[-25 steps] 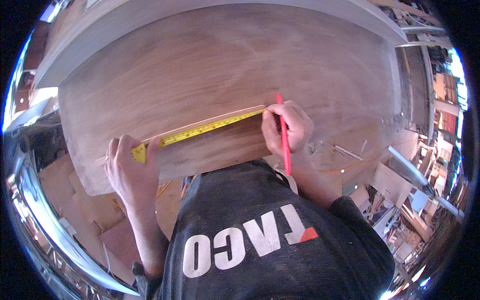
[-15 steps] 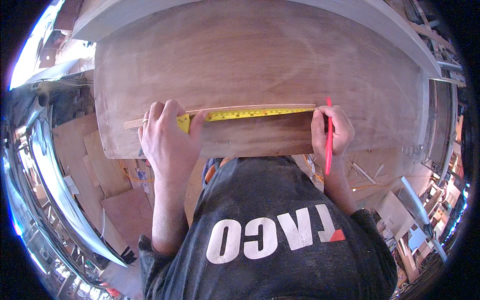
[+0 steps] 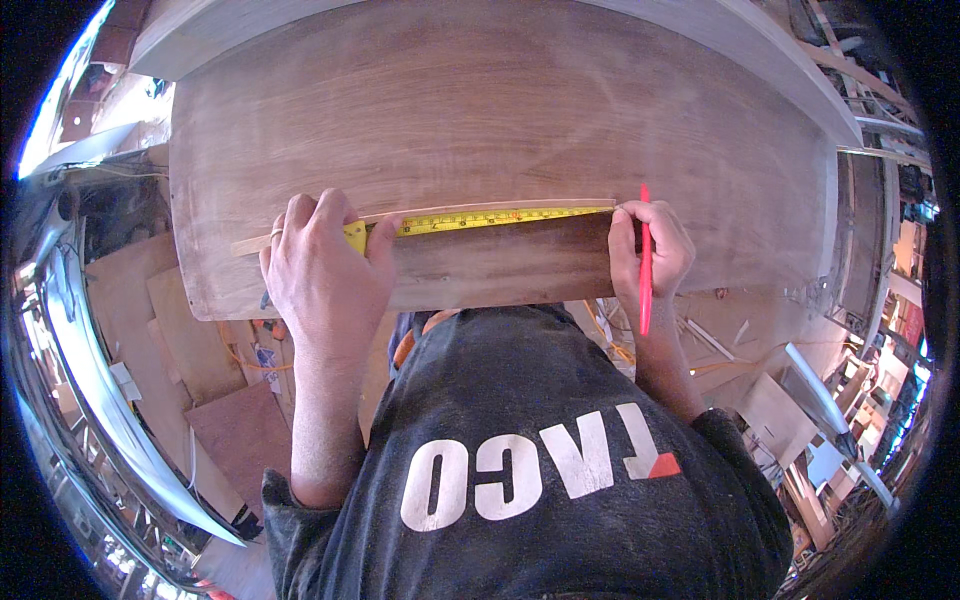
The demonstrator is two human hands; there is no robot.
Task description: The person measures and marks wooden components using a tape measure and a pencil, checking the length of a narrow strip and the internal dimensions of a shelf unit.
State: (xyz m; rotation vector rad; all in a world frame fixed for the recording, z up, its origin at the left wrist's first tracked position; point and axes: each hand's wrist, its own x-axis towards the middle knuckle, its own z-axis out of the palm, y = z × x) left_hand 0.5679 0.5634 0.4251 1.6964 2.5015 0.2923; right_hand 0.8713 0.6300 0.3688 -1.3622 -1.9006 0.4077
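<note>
A yellow tape measure [image 3: 470, 219] is drawn out along a thin wooden strip [image 3: 450, 210] on the brown wooden panel. My left hand [image 3: 325, 270] is closed round the tape's case and also presses on the strip near its left end. Most of the case is hidden under the palm. At the strip's right end my right hand [image 3: 655, 250] pinches the tape's tip between thumb and finger. A red pencil or marker [image 3: 645, 265] is tucked upright in that same hand, jutting out above and below the fingers.
The wooden panel [image 3: 480, 110] has a raised pale board [image 3: 780, 50] along its far edge. On the floor at left lie wood sheets [image 3: 235, 430], an orange cord [image 3: 245, 364] and a long white sheet [image 3: 120, 400]. Offcuts [image 3: 770, 420] are strewn at right.
The whole view has shifted slightly, so the panel and both hands appear a little further left. Both grips look the same, with the tape stretched along the strip.
</note>
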